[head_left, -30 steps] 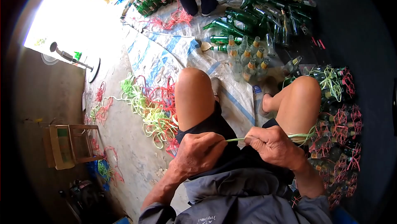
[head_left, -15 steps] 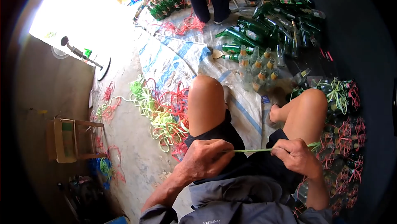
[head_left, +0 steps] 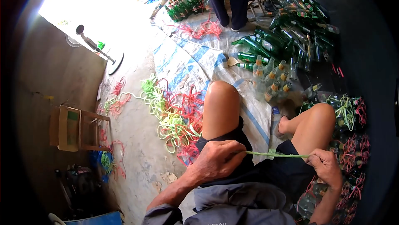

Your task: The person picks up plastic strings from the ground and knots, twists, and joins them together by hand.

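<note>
A green plastic cord is stretched almost level above my lap, with a small knot or tuft near its middle. My left hand is closed round one end, over my thigh. The other end is pinched between the thumb and fingers of my right hand. Beyond my knees, several clear bottles stand upright in a cluster on a white and blue striped sheet. Left of my knee lies a loose heap of yellow-green and red cord on the floor.
Green bottles lie piled at the back right. Bottles bound with red cord stand along my right side. Another person's dark-trousered legs are at the back. A wooden chair and a fan-like stand are on the left.
My right hand has moved to the right, so a longer stretch of cord, with the knot, shows between my hands. The whole view has shifted slightly.
</note>
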### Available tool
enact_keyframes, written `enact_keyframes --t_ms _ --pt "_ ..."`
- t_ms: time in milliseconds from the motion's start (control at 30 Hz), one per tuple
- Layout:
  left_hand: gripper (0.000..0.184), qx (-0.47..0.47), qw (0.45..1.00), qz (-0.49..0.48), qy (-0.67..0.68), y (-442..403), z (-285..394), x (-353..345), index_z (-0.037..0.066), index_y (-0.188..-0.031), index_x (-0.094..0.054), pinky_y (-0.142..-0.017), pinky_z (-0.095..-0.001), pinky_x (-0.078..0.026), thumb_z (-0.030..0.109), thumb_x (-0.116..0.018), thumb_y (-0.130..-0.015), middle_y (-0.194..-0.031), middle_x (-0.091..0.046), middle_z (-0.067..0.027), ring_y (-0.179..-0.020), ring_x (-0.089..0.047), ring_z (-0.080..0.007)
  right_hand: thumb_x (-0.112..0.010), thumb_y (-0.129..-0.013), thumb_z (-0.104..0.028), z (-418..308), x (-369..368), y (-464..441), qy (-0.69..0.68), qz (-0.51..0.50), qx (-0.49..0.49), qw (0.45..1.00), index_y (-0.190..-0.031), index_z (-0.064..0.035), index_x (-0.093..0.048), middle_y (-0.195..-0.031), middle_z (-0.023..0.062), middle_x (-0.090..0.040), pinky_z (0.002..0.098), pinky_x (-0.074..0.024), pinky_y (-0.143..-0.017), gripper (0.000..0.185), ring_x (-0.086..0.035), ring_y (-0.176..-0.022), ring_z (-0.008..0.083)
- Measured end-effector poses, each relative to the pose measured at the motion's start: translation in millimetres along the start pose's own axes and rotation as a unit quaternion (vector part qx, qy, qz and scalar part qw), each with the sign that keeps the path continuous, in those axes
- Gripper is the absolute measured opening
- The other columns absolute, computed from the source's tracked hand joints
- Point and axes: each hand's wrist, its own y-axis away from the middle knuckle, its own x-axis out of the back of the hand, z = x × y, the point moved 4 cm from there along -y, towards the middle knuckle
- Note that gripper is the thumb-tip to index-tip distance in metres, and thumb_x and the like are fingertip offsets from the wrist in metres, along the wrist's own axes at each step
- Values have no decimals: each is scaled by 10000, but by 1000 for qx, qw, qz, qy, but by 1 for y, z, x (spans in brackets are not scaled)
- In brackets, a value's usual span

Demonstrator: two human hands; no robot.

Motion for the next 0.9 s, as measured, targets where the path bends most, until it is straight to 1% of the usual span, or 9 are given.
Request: enact_keyframes --t_ms 100,233,267,300,400,433,567,700,900 --pt "92 -15 1000 1 11 -2 0 -3 -7 -977 -675 -623 -364 -532 21 -690 -891 -798 -673 -151 -699 -680 -310 -636 -958 -123 -3 9 0 25 -4 -35 999 -855 28 -672 -617 39 -596 290 -433 -555 187 -532 -581 96" --pt "80 -33 999 -7 18 -8 4 -9 -9 -974 -675 -635 -363 -536 13 -683 -898 -815 -677 -151 -709 -683 -307 -701 -898 -98 -35 -2 0 120 55 53 990 -961 31 -653 -828 136 -667 376 -508 -702 152 -666 -757 286" --pt "73 -39 999 -17 18 -10 5 -13 -7 -967 -676 -643 -374 -538 16 -679 -898 -825 -674 -155 -718 -680 -320 -734 -848 -86 -40 -4 1 138 42 20 989 -1075 16 -642 -952 166 -654 416 -519 -791 266 -667 -878 373" --pt "72 -43 999 -27 12 -12 7 -15 -7 -964 -675 -641 -376 -536 17 -679 -897 -823 -671 -154 -716 -678 -321 -762 -807 -87 -48 -10 2 135 36 12 990 -1167 5 -620 -1035 176 -630 428 -519 -833 398 -662 -946 373" --pt "77 -51 996 -68 0 -19 16 -26 -5 -950 -663 -628 -390 -527 31 -687 -886 -796 -644 -152 -708 -662 -330 -806 -761 -125 -80 -29 -1 157 85 146 973 -1261 20 -576 -1222 209 -584 457 -500 -955 568 -619 -1107 394" --pt "83 -70 995 -73 -14 -21 18 -31 12 -944 -655 -610 -406 -523 67 -689 -892 -785 -634 -144 -694 -658 -336 -828 -786 -207 -85 -36 -4 170 71 201 962 -1277 38 -567 -1238 211 -585 454 -497 -984 606 -620 -1116 391" --pt "105 -88 987 -110 -81 -23 25 -49 53 -940 -643 -570 -429 -516 118 -695 -877 -787 -649 -122 -675 -650 -366 -775 -890 -387 -93 -77 -12 30 -27 234 971 -1321 52 -541 -1238 234 -577 427 -509 -979 658 -619 -1113 399" --pt "197 -88 989 -106 -50 -21 18 -52 53 -1001 -647 -583 -444 -517 122 -715 -830 -821 -664 -140 -699 -649 -389 -704 -958 -368 -82 -100 -15 -23 -19 220 975 -1311 47 -547 -1122 271 -661 436 -561 -865 567 -683 -1000 436" --pt "226 -94 988 -117 25 -14 14 -55 28 -1040 -642 -594 -459 -517 109 -712 -841 -821 -658 -175 -718 -643 -414 -680 -986 -332 -66 -109 -14 -40 -37 177 983 -1114 7 -623 -861 213 -697 419 -567 -672 366 -730 -814 392"
